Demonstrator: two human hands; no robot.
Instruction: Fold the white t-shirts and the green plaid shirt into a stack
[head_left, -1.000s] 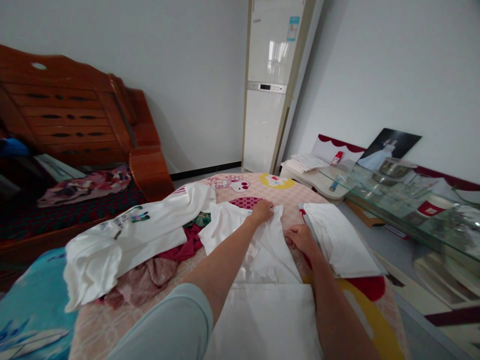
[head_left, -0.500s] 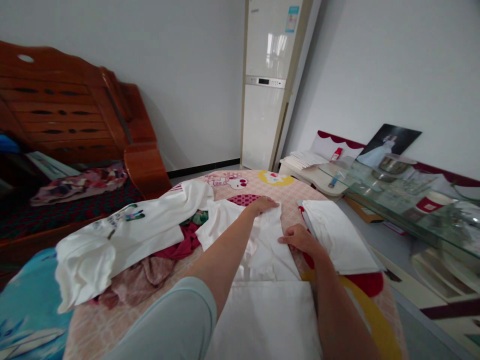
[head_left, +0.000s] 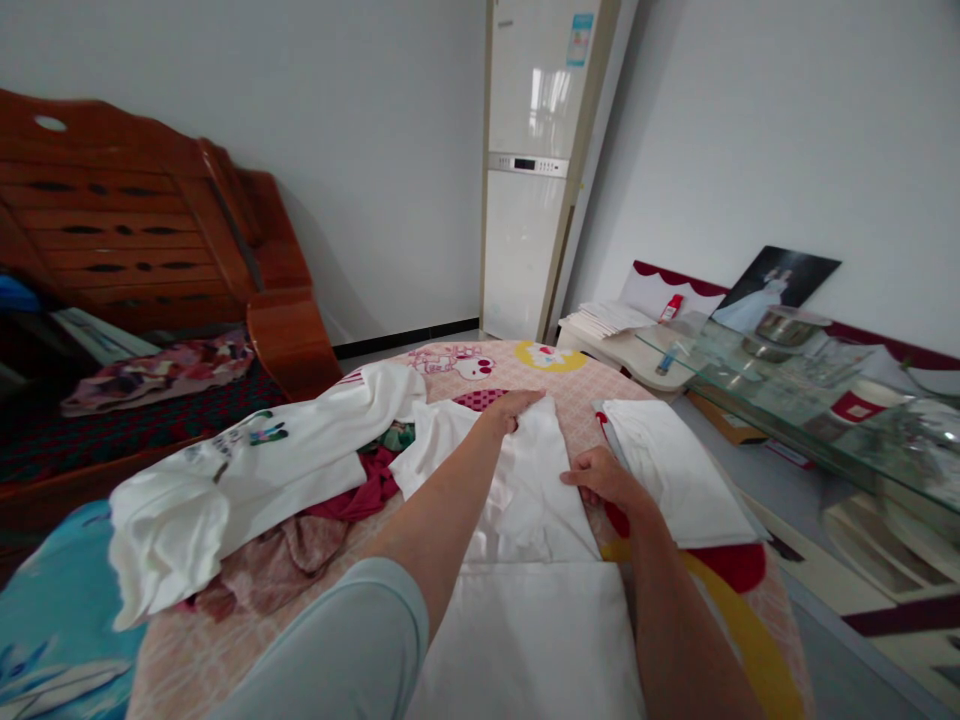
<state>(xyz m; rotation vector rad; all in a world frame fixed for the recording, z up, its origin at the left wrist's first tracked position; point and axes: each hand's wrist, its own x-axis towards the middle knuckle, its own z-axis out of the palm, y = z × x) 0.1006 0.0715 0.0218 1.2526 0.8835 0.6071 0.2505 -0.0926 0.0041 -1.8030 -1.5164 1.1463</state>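
A white shirt (head_left: 540, 490) is spread over the round table, its left part running behind my left forearm. My left hand (head_left: 514, 408) lies on its far part, fingers stretched towards the far right corner, thumb apart. At the shirt's right edge, my right hand (head_left: 604, 477) has its fingers curled and its thumb against the cloth, pinching the edge. Closer to me lies a smooth white folded cloth (head_left: 525, 630), touching the shirt's near edge. My left forearm hides part of both.
A folded white garment stack (head_left: 675, 465) lies on the right. To the left, a long white garment (head_left: 292, 470) covers dark red and brownish clothes (head_left: 292, 560). Beyond the patterned tablecloth (head_left: 600, 380) are a glass shelf (head_left: 757, 390) and a wooden bench (head_left: 277, 300).
My left hand's fingers have straightened along the shirt's far edge, and its far right corner has shifted slightly left. My right hand has barely moved.
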